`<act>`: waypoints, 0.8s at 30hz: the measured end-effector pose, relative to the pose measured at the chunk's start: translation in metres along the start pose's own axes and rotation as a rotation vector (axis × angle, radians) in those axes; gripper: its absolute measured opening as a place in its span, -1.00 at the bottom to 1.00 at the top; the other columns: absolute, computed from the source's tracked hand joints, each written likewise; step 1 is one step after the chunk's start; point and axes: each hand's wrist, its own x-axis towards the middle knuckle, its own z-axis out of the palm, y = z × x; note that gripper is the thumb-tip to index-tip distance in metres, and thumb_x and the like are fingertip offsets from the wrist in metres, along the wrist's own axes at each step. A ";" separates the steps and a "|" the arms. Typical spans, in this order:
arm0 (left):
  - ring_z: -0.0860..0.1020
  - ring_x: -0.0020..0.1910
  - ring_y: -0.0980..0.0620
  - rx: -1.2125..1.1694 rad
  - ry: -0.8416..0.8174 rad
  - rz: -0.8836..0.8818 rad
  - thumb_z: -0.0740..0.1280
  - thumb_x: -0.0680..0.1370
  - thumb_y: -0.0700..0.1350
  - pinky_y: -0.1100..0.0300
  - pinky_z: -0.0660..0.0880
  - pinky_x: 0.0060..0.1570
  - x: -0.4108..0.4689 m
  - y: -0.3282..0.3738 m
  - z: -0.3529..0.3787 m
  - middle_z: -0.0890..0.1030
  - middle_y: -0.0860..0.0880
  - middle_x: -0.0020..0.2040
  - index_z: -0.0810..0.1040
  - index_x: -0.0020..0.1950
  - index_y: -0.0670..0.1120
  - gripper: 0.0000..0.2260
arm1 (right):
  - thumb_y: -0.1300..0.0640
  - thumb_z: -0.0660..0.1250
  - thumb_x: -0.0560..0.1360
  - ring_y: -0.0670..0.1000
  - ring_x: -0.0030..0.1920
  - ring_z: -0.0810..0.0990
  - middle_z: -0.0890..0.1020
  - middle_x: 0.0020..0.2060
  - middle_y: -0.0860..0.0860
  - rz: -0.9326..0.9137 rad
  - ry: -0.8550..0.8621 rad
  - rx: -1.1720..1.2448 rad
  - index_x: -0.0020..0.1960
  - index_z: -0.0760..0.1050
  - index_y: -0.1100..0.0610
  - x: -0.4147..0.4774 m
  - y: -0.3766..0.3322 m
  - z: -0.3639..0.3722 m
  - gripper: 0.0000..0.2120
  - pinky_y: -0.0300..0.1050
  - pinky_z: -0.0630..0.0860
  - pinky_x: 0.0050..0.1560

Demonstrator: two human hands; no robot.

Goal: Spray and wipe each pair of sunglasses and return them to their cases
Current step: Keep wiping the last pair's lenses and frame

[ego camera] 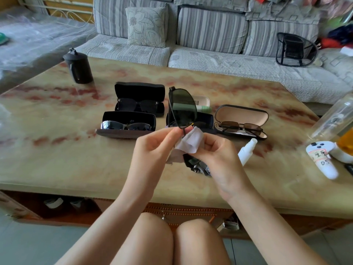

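Currently, green-lensed sunglasses [182,109] are pinched by the left hand [152,148] and wiped with a cloth [191,140] gripped by the right hand [215,150]; recasing is pending.

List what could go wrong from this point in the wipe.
The sunglasses stand on end, pinched by the left hand near the bridge while the right hand holds the cloth against them; a slip could drop them onto the hard table. The spray bottle lies on its side beside the right wrist and could be knocked rolling.
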 end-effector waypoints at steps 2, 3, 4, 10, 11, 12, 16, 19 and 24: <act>0.50 -0.34 0.23 -0.032 -0.001 -0.006 0.25 0.60 -0.15 0.41 0.39 -0.35 -0.002 -0.004 0.002 0.63 0.07 -0.32 0.69 -0.09 -0.07 -0.79 | 0.00 0.45 0.32 0.06 -0.11 0.64 0.71 -0.16 0.17 -0.016 0.021 0.025 -0.14 0.69 0.07 -0.002 -0.002 0.003 -0.81 -0.11 0.54 -0.03; 0.50 -0.33 0.24 -0.040 -0.003 0.004 0.26 0.59 -0.13 0.42 0.39 -0.35 -0.003 -0.005 0.003 0.64 0.09 -0.30 0.69 -0.06 -0.08 -0.80 | -0.01 0.46 0.34 0.14 -0.10 0.64 0.70 -0.16 0.20 -0.013 0.039 0.028 -0.15 0.69 0.10 -0.001 -0.003 0.004 -0.81 -0.03 0.55 0.00; 0.52 -0.31 0.25 -0.040 -0.005 0.022 0.26 0.57 -0.11 0.42 0.40 -0.33 -0.004 -0.005 0.003 0.66 0.09 -0.27 0.69 -0.03 -0.07 -0.80 | 0.02 0.46 0.37 0.19 -0.08 0.65 0.70 -0.16 0.20 -0.002 0.057 0.031 -0.16 0.70 0.10 -0.001 -0.003 0.005 -0.84 0.05 0.56 0.04; 0.64 0.08 0.05 -0.103 -0.003 -0.006 0.31 0.49 -0.03 0.25 0.52 0.05 -0.002 -0.010 -0.002 0.71 -0.02 0.01 0.66 0.14 -0.11 -0.70 | -0.01 0.42 0.29 0.14 0.08 0.66 0.73 -0.12 0.09 0.042 0.035 0.129 -0.12 0.70 0.07 0.000 0.000 0.008 -0.78 0.18 0.46 0.30; 0.62 0.12 0.02 -0.143 -0.027 -0.041 0.30 0.49 -0.02 0.18 0.52 0.11 0.000 -0.011 -0.003 0.70 -0.04 0.05 0.65 0.16 -0.11 -0.68 | 0.00 0.45 0.32 0.19 0.10 0.64 0.73 -0.11 0.12 0.039 0.024 0.137 -0.13 0.71 0.06 0.000 0.000 0.008 -0.80 0.22 0.44 0.30; 0.62 0.14 0.02 -0.185 -0.060 -0.080 0.30 0.49 -0.03 0.16 0.52 0.14 0.001 -0.011 -0.004 0.70 -0.05 0.07 0.64 0.17 -0.10 -0.68 | 0.01 0.49 0.34 0.24 0.11 0.62 0.72 -0.10 0.17 0.042 0.023 0.132 -0.13 0.71 0.05 0.000 0.000 0.007 -0.84 0.27 0.42 0.30; 0.64 0.07 0.06 -0.321 -0.119 -0.186 0.31 0.44 -0.04 0.23 0.55 0.05 0.003 -0.009 -0.003 0.70 -0.07 0.05 0.64 0.14 -0.10 -0.68 | -0.04 0.37 0.40 0.45 0.17 0.44 0.58 0.01 0.40 0.056 0.034 0.123 -0.10 0.71 0.03 -0.001 0.006 0.001 -0.78 0.42 0.29 0.30; 0.64 0.03 0.07 -0.343 -0.085 -0.185 0.31 0.44 -0.04 0.27 0.55 0.01 0.004 -0.009 -0.002 0.70 -0.08 0.03 0.64 0.13 -0.15 -0.67 | -0.15 0.40 0.39 0.54 0.14 0.35 0.39 0.08 0.56 0.032 0.002 0.120 -0.03 0.69 0.08 -0.004 0.006 -0.001 -0.67 0.52 0.23 0.26; 0.65 -0.01 0.11 -0.451 -0.071 -0.213 0.27 0.46 -0.05 0.30 0.57 -0.03 0.008 -0.004 -0.002 0.71 -0.02 -0.01 0.62 0.16 -0.12 -0.67 | 0.12 0.37 0.38 0.17 -0.01 0.62 0.69 -0.07 0.22 -0.015 -0.089 0.085 -0.11 0.71 0.03 -0.010 0.014 -0.009 -0.84 0.06 0.51 0.14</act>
